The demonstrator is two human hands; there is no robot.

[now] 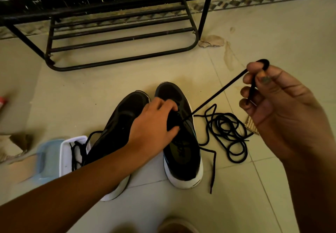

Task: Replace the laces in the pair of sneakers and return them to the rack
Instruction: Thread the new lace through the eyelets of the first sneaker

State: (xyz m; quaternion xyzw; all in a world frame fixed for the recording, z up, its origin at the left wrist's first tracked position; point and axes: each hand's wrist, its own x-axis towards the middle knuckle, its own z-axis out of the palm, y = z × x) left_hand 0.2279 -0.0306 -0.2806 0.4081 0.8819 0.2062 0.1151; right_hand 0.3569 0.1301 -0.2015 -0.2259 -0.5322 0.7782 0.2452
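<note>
On the tiled floor [272, 33], with the black rack [118, 63] at the far side, our left hand [154, 125] grips the right sneaker [181, 152] over its eyelets to steady it, while our right hand [283, 109] pinches the black lace [218, 94], holding it taut. The left sneaker [123, 116] stands just beside; a loose lace coil [227, 129] lies to the right.

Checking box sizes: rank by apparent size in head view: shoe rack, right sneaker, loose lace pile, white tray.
1. shoe rack
2. right sneaker
3. loose lace pile
4. white tray; partly hidden by left sneaker, so unsure versus pile.
</note>
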